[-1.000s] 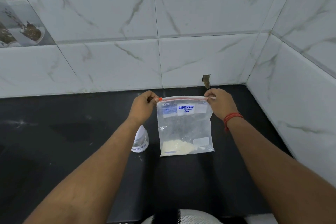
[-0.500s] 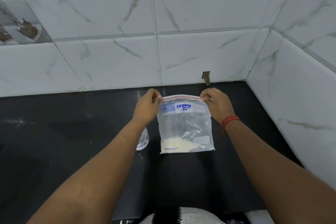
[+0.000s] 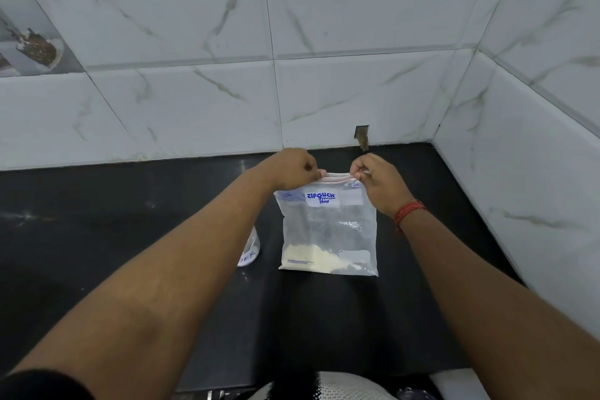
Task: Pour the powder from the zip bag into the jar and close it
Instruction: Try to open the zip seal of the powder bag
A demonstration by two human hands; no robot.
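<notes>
Clear zip bag [image 3: 328, 227] upright, pale powder [image 3: 308, 260] at bottom, beside jar [image 3: 249, 253].

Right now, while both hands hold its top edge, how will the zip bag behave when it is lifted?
The zip bag is thin clear film, so it probably hangs floppy. The powder fills only its bottom, so it is likely light and bottom-heavy. The smooth plastic may slip from a loose pinch.

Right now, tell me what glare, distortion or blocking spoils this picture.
Head view: wide-angle lens bends the wall tiles; soft glare streaks the black counter; the zip bag is sharp, its print readable; the left forearm hides most of the jar.
</notes>
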